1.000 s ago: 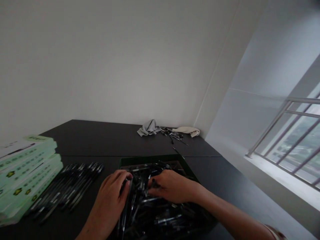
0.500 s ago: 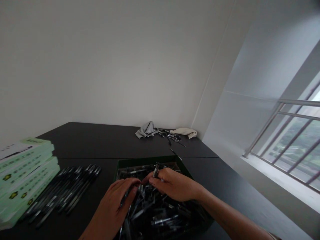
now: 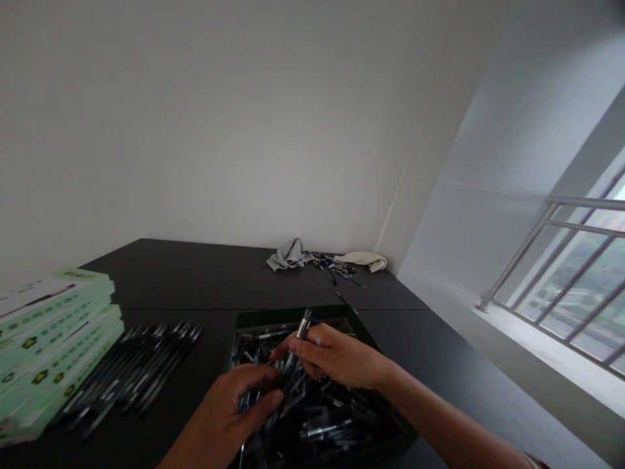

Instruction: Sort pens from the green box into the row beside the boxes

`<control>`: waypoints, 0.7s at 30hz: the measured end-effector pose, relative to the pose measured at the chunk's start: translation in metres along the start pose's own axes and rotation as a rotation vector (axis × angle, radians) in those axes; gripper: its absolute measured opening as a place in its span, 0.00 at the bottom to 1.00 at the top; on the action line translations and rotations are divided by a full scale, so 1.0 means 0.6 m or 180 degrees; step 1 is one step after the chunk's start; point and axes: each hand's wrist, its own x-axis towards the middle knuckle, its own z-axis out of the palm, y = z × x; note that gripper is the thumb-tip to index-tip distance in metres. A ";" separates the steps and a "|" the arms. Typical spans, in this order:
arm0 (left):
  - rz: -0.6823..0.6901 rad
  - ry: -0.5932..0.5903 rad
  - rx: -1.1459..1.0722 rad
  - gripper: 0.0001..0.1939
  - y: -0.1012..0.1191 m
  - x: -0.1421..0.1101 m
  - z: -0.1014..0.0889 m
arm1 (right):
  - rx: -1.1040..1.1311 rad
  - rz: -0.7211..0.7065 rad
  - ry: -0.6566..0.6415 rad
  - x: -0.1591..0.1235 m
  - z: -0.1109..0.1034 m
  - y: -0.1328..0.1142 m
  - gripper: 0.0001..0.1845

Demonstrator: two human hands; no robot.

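The single view comes from a camera worn on the person's head, facing forward and down across the black tabletop (image 3: 195, 273), its frame visibly tilted. It sits close above the left hand (image 3: 229, 407), the right hand (image 3: 336, 355) and the green tray (image 3: 293, 311), which fill the bottom edge, while the wall (image 3: 195, 130) takes the upper half and a barred window (image 3: 561, 273) the right side.

I had the tray (image 3: 297, 312) of pens (image 3: 325, 430) on the bench (image 3: 161, 280), with a row of loose pens (image 3: 137, 368) just to its left and stacked cartons (image 3: 53, 339) left of those. Farther back, against the wall (image 3: 195, 130), a small heap of pen parts (image 3: 334, 264) lay between two cloths (image 3: 288, 255) (image 3: 364, 260) (a long way from my side of things). The window (image 3: 551, 260) lay off to the right.
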 end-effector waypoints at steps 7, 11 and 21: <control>-0.0138 0.0202 -0.0266 0.14 0.005 0.007 -0.008 | 0.0296 0.0276 0.0063 -0.007 -0.018 0.012 0.26; -0.0317 0.0509 -0.0267 0.16 0.000 0.006 -0.010 | 0.0103 0.0661 0.0274 -0.016 -0.034 0.026 0.24; -0.0099 0.1144 -0.0476 0.11 0.006 -0.003 -0.013 | 0.0102 0.0148 0.1485 -0.033 -0.039 -0.004 0.25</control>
